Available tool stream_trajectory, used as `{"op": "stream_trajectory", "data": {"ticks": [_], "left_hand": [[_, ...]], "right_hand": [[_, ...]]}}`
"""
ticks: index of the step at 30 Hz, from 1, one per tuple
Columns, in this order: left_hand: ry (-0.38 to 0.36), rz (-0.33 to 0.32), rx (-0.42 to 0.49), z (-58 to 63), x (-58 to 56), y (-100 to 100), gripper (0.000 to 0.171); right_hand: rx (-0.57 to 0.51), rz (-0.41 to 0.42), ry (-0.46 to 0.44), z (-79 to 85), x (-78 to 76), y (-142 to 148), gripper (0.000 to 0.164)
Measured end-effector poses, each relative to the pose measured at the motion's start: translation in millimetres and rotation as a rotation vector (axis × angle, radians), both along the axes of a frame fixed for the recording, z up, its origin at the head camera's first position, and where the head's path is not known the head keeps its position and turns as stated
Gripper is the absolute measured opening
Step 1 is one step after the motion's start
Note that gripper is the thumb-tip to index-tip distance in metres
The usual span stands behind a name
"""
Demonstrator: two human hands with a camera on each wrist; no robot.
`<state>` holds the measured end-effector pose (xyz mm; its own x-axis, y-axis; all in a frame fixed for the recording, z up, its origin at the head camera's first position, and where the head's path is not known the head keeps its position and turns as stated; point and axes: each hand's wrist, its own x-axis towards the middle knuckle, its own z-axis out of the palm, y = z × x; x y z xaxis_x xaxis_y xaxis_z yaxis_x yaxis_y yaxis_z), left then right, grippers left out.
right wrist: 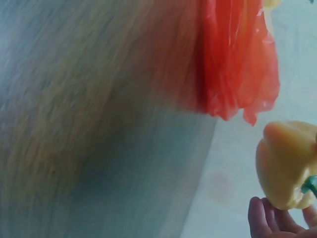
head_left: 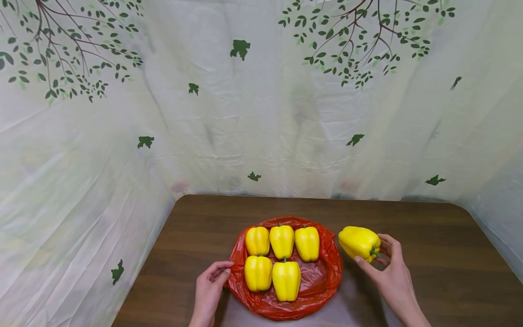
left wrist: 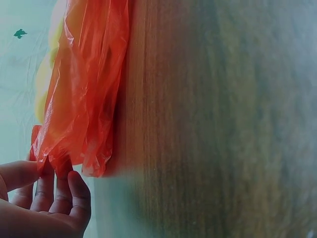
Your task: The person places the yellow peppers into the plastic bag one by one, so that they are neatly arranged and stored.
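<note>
A red plastic bag [head_left: 314, 274] is spread into a round, with its rim rolled and crumpled. Inside it several yellow bell peppers [head_left: 282, 241] stand in two rows, three at the back and two in front. My left hand [head_left: 210, 286] pinches the bag's left edge between thumb and fingers; the left wrist view shows the thin red film [left wrist: 74, 109] between them. On the right, my right hand [head_left: 392, 268] grips another yellow bell pepper [head_left: 358, 243] by its stem end, tilted on its side just beyond the bag's right rim. Its green stem [right wrist: 310, 184] points toward the palm.
Beneath everything is a dark brown wooden table [head_left: 196, 227] with rounded far corners. A greyish patch [head_left: 327, 313] lies at the front under the bag. Pale cloth [head_left: 261, 118] printed with branches and green leaves hangs behind the table and along its sides.
</note>
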<state>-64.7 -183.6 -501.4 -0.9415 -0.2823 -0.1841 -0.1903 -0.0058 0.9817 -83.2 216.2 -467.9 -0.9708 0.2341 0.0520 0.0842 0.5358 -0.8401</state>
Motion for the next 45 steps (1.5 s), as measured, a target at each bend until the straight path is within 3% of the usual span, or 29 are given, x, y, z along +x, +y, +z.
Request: {"op": "stream_trajectory", "data": {"ticks": [9, 20, 27, 34, 45], "left_hand": [[-0.001, 0.001, 0.001, -1.2, -0.1, 0, 0.02], [-0.014, 0.002, -0.015, -2.0, -2.9, -1, 0.02], [0.017, 0.01, 0.005, -0.4, -1.9, -1, 0.02], [0.028, 0.003, 0.02, 0.1, -1.0, -2, 0.021], [0.022, 0.014, 0.01, -1.3, -1.2, -3, 0.021]], "right_hand": [[-0.051, 0.07, -0.031, 9.3, 0.6, -13, 0.089], [-0.001, 0.155, 0.016, 10.6, 2.6, -28, 0.082], [-0.058, 0.209, -0.047, 10.9, 4.5, -37, 0.075], [-0.077, 0.236, -0.052, 8.5, 3.6, -47, 0.064], [-0.036, 0.326, -0.123, 3.6, -3.1, -59, 0.056]]}}
